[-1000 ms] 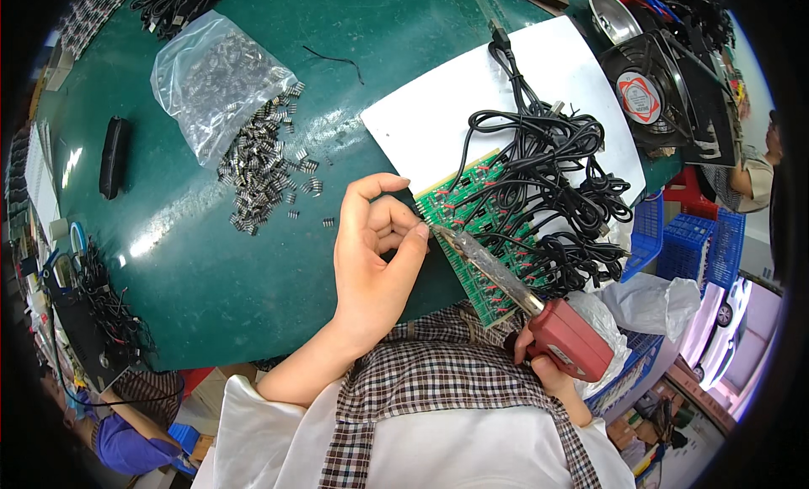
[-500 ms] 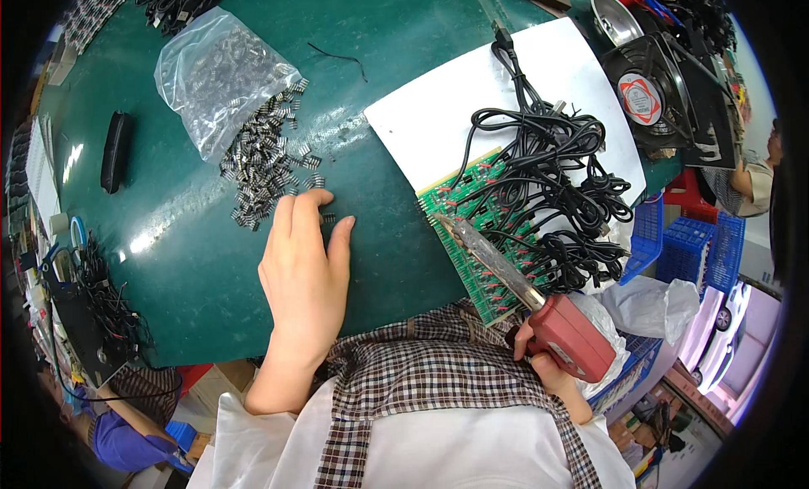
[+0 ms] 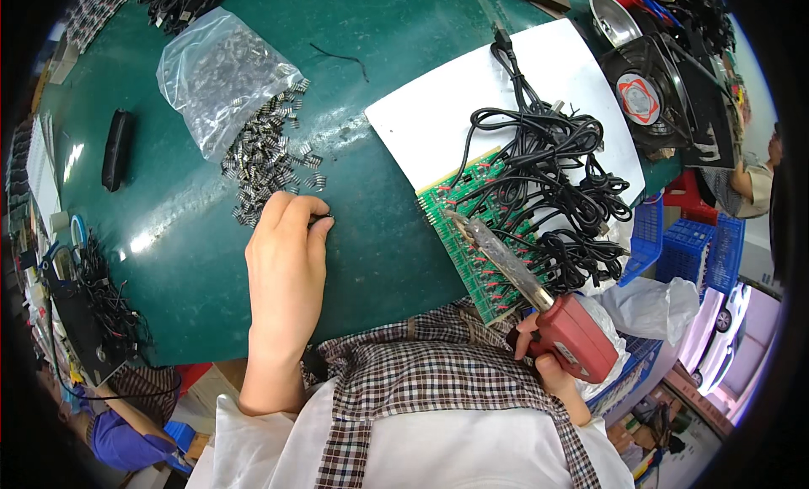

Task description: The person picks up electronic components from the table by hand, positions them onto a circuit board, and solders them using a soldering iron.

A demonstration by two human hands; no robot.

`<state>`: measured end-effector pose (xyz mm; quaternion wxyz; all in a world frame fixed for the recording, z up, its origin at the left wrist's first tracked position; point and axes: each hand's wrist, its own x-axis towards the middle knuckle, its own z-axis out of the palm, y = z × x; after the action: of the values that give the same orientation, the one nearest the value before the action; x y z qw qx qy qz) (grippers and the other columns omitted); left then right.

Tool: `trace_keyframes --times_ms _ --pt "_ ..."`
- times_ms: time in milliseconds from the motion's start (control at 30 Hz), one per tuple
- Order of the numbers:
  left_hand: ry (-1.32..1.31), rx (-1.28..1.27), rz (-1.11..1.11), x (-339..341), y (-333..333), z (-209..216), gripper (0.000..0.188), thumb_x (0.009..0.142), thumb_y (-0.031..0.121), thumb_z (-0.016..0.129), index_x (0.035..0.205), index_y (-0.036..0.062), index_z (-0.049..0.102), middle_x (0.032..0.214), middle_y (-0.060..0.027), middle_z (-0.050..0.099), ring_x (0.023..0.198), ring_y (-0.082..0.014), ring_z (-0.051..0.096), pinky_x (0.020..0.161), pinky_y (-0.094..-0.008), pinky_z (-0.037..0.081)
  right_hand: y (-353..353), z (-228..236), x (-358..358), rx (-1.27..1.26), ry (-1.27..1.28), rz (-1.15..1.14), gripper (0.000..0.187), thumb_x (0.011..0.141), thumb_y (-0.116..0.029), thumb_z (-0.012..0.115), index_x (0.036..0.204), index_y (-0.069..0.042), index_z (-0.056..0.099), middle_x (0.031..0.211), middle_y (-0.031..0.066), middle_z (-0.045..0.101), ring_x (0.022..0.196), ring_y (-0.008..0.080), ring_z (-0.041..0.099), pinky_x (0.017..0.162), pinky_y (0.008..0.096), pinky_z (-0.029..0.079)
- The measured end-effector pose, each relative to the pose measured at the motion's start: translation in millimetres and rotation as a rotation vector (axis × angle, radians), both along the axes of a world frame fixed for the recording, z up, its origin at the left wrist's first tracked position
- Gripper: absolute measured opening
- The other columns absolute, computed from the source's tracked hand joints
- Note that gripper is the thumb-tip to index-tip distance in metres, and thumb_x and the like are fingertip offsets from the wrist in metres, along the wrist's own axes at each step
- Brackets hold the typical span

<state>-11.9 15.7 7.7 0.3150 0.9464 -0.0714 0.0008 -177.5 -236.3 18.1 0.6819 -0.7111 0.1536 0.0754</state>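
Note:
My left hand [image 3: 286,253] is closed in a pinch on a small dark pin connector [image 3: 322,219], mostly covered by the fingertips. Just beyond it lies a pile of the same metal-pinned connectors [image 3: 263,152], spilling from a clear plastic bag [image 3: 221,76]. My right hand [image 3: 548,362] grips a red soldering gun [image 3: 575,341]; its tip hangs over the left part of a green circuit board panel [image 3: 463,236]. Black cables [image 3: 539,152] with plugs lie bundled across the panel's right side. Under them is a white sheet [image 3: 438,101].
A black fan [image 3: 653,101] and a metal bowl [image 3: 615,18] stand at the back right. A black pouch [image 3: 116,150] lies at the left. Blue crates [image 3: 684,249] are right of the table. Another person's purple sleeve [image 3: 126,443] shows at the lower left.
My left hand has drawn slightly left and closed its thumb and fingers on a connector. The soldering gun's tip has shifted a little right over the panel.

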Motion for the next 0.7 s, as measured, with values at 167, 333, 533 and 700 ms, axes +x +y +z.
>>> trace_keyframes --times_ms 167,333,533,700 --pt "-0.007 -0.007 -0.150 2.7 5.1 1.5 0.013 0.072 -0.008 0.061 0.083 -0.0030 0.056 0.075 -0.0073 0.055 0.062 -0.0154 0.055 0.060 -0.0237 0.045 -2.1 -1.4 -7.7 0.010 0.043 -0.014 0.065 0.073 -0.048 0.065 0.109 0.003 0.046 0.095 0.0103 0.055 0.055 0.0154 0.050 0.048 0.0246 0.038" --pt "0.517 -0.833 0.035 -13.1 -16.6 -1.0 0.017 0.076 -0.007 0.060 0.093 -0.0051 0.062 0.085 -0.0084 0.061 0.075 -0.0135 0.062 0.067 -0.0219 0.051 2.1 -2.3 -6.5 0.094 -0.044 -0.084 0.058 0.073 -0.040 0.068 0.104 0.005 0.050 0.090 0.0099 0.059 0.055 0.0138 0.054 0.048 0.0224 0.039" --pt "0.758 -1.039 0.063 -18.7 -39.3 4.9 0.012 0.078 -0.009 0.056 0.090 -0.0065 0.057 0.082 -0.0102 0.062 0.074 -0.0168 0.064 0.066 -0.0237 0.052 -2.4 -3.7 -9.3 0.139 -0.086 -0.098 0.052 0.073 -0.034 0.071 0.100 0.007 0.053 0.086 0.0086 0.062 0.058 0.0119 0.058 0.050 0.0201 0.040" --pt "0.629 -1.063 0.060 -18.3 -54.9 4.0 0.014 0.081 -0.008 0.052 0.093 -0.0014 0.047 0.080 -0.0082 0.061 0.072 -0.0137 0.062 0.065 -0.0225 0.051 -4.9 -1.2 -7.6 0.160 -0.006 -0.017 0.052 0.074 -0.032 0.071 0.102 0.008 0.052 0.086 0.0083 0.062 0.059 0.0117 0.058 0.051 0.0199 0.042"
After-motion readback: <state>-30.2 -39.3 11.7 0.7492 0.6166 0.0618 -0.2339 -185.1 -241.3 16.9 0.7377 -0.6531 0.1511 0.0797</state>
